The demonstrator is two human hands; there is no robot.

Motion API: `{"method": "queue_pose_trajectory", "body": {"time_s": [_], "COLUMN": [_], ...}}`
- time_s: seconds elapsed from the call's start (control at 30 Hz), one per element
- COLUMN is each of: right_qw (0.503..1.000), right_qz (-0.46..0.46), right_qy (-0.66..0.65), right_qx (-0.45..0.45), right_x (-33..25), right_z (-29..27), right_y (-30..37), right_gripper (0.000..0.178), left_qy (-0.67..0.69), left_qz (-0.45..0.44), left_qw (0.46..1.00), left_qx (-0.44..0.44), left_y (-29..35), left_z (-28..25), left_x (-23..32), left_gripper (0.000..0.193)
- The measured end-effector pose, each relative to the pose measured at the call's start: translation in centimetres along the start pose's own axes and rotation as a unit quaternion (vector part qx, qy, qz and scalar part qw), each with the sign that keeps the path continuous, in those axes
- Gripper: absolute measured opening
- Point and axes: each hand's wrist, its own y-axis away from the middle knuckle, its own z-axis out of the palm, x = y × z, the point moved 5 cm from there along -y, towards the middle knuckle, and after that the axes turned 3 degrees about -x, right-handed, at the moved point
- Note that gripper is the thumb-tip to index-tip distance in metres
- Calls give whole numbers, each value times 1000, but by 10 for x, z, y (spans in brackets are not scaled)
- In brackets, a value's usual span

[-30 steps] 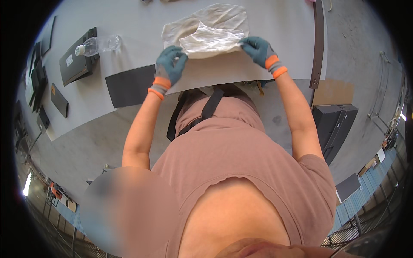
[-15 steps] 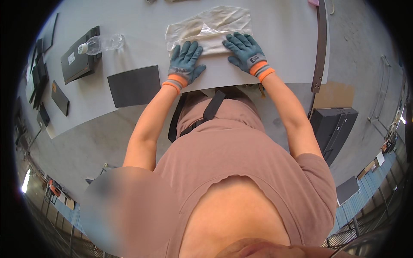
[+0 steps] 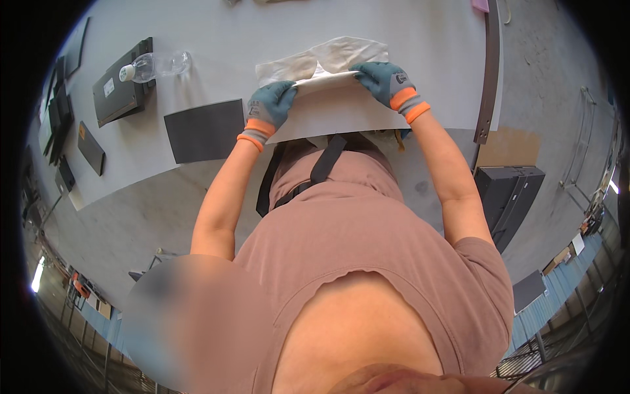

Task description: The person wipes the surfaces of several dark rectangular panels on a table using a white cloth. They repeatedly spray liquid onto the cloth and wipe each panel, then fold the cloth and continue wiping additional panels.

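Note:
A cream-white cloth (image 3: 344, 54) lies creased on the light grey table (image 3: 216, 72), its near edge folded over into a thick roll. My left hand (image 3: 272, 102), in a teal-coated work glove with an orange cuff, pinches the left end of that fold. At the fold's right end, my right hand (image 3: 382, 80) grips it between thumb and fingers, wearing a matching glove. Between the two hands the folded edge runs nearly straight. The fingertips are partly hidden by the cloth and the gloves.
Left of the cloth are a dark flat panel (image 3: 205, 131), a clear plastic bottle (image 3: 163, 66) on its side and dark stacked panels (image 3: 121, 88). A long dark metal strip (image 3: 488, 65) lies along the right table edge. Black boxes (image 3: 508, 197) stand beyond it.
Both hands went from lying flat on the cloth to gripping its near edge. The far edge has come nearer, and the cloth now covers less of the table.

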Motion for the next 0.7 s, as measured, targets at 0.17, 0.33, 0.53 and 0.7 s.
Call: {"method": "queue_pose_trajectory", "body": {"time_s": [0.17,0.33,0.53,0.7], "right_qw": [995,987,950,971], "right_qz": [-58,-137,-36,19], "right_qy": [83,76,129,200], "right_qx": [0,30,282,128], "right_x": [-4,-13,11,24], "right_z": [5,5,-21,-10], "right_y": [5,29,-33,-55], "right_gripper": [23,28,22,18], "left_qy": [-125,-114,-215,-266], "left_qz": [130,146,59,-19], "left_qw": [982,983,964,964], "left_qx": [-54,15,144,-2], "left_y": [11,34,-42,-60], "left_z": [-3,-15,-27,-15], "left_x": [11,24,-17,-44], "left_gripper": [17,23,30,18]}}
